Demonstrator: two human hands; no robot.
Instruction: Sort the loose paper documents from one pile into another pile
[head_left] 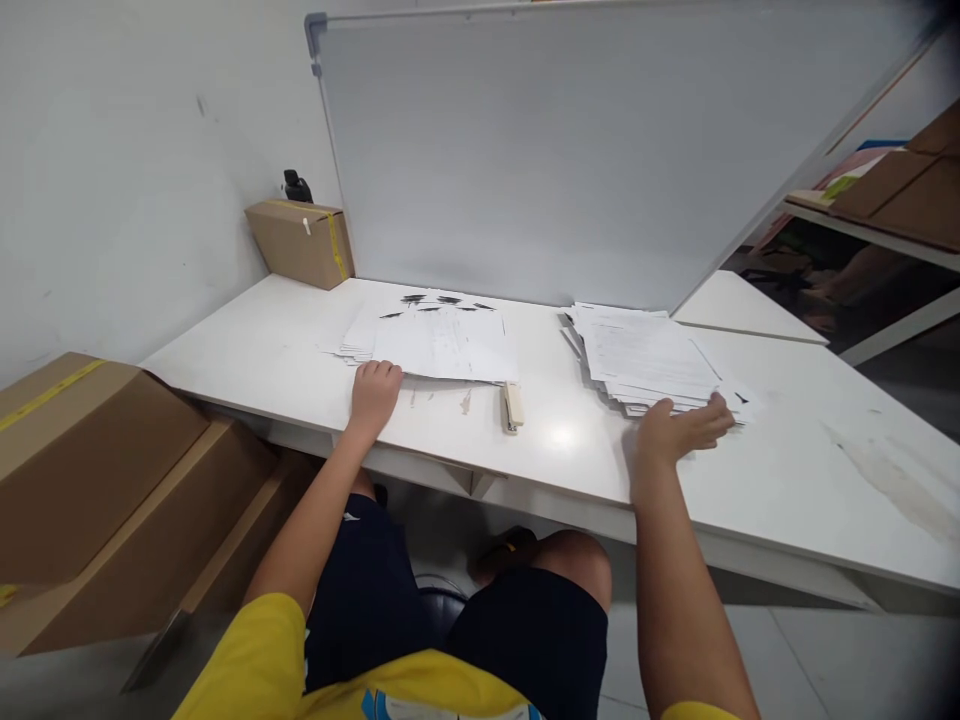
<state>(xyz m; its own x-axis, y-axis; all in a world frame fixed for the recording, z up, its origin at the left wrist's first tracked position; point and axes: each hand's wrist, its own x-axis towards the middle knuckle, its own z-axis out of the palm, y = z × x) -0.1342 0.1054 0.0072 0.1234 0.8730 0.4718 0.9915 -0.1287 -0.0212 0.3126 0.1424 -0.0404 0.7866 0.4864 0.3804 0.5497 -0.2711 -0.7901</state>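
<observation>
My left hand (376, 398) is at the near left corner of a spread of white paper sheets (450, 345), with its fingers curled over the edge. Its thumb is hidden. Dark marks run across the far part of these sheets. Just right of their near corner lies a cream stapler (513, 408), lengthwise toward me. My right hand (682, 428) has its fingers stretched out along the near edge of a thick, uneven pile of printed papers (645, 355). Nothing shows in its grasp.
All this lies on a white table (555, 440). A whiteboard (525, 150) stands along its back edge. One cardboard box (300, 240) sits at the far left corner; larger boxes (90, 470) stand left of the table. A shelf (877, 235) is at the far right.
</observation>
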